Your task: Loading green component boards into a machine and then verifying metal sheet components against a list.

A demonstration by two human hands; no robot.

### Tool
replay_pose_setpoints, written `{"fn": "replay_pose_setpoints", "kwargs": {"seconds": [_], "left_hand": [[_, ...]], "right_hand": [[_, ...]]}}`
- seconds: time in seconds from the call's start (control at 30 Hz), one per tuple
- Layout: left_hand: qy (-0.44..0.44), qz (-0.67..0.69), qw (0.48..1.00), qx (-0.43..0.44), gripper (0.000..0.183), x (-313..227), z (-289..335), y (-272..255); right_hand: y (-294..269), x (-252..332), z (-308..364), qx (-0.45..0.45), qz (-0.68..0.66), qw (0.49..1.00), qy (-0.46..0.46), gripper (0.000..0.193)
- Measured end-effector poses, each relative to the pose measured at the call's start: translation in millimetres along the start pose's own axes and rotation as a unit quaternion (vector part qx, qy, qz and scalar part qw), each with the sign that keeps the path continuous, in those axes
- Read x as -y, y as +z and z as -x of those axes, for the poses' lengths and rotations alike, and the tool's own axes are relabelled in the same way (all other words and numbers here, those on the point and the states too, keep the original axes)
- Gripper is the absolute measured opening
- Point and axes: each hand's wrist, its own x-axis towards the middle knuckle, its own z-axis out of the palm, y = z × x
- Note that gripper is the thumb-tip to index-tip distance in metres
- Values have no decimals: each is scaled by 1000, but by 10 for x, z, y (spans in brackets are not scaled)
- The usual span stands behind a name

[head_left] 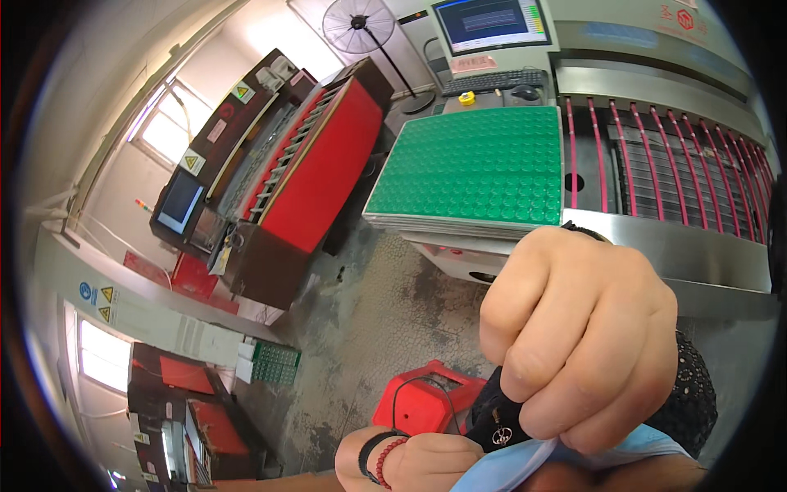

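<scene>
My right hand is large and close in view at the lower right, its fingers curled into a closed grip. Beneath its fingers a fold of a light blue face mask is drawn up, and the hand appears to grip it. My left hand lies lower and to the left, against the mask's edge. A black band and a red bead bracelet circle its wrist. The mask hides its fingertips. Between the hands hangs a small round pendant over black clothing.
A stack of green circuit panels sits ahead, beside a machine with pink rollers. Behind are a keyboard and monitor. A red stool stands on the worn floor. Red-sided machines and a fan occupy the left.
</scene>
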Motion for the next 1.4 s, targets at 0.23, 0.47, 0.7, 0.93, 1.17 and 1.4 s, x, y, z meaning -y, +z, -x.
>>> {"fn": "replay_pose_setpoints", "kwargs": {"seconds": [0.23,0.47,0.7,0.93,1.17,1.4], "left_hand": [[-1,-25,999,-42,25,-45,127,-25],[-19,-28,996,-78,25,-122,252,22],[-17,-31,992,-117,25,8,343,-119],[-6,-16,989,-147,27,325,420,12],[-254,-73,876,-405,22,742,1644,118],[-429,-44,772,-467,11,1091,2291,237]], "right_hand": [[138,-338,75,-54,9,981,-188,10],[222,-290,157,-35,27,990,-136,11],[253,-464,355,123,-214,959,136,26],[418,-601,652,139,-478,866,48,55],[229,-309,730,2,-238,947,216,59],[-442,-443,2223,-265,188,763,559,23]]}}
